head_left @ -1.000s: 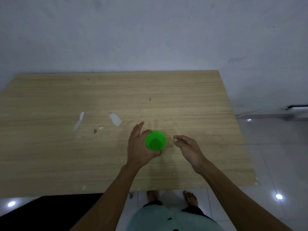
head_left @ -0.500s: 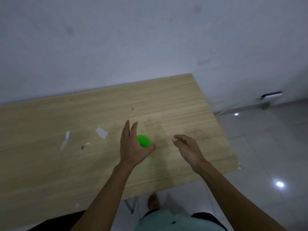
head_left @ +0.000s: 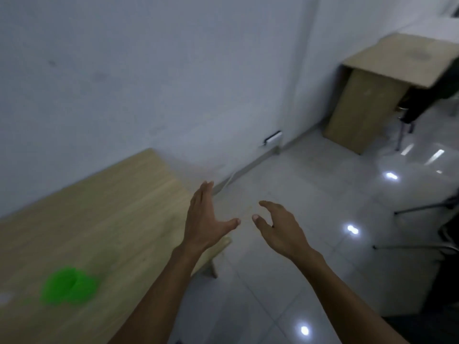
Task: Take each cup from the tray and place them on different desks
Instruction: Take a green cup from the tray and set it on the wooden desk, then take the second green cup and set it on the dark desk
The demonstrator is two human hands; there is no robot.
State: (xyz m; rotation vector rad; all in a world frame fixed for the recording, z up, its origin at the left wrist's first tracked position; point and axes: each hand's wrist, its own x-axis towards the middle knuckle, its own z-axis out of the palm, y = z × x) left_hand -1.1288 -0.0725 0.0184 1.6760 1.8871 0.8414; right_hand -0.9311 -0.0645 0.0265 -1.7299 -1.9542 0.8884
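One green cup (head_left: pixel 70 285), blurred but probably thin light plastic, best gripped round its wall, is sitting on the near desk (head_left: pixel 119 209), while the left hand (head_left: pixel 206 219) and right hand (head_left: pixel 278 227) are hovering spread and empty.

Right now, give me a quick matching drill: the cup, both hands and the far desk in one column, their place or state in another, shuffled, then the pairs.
Column 1
1. green cup
2. left hand
3. right hand
4. far desk

Column 2
A. open and empty, out past the near desk's corner, over the floor
B. against the wall at upper right
C. resting on the near desk, blurred
D. open and empty, fingers straight, above the near desk's corner

Pairs: 1-C, 2-D, 3-A, 4-B
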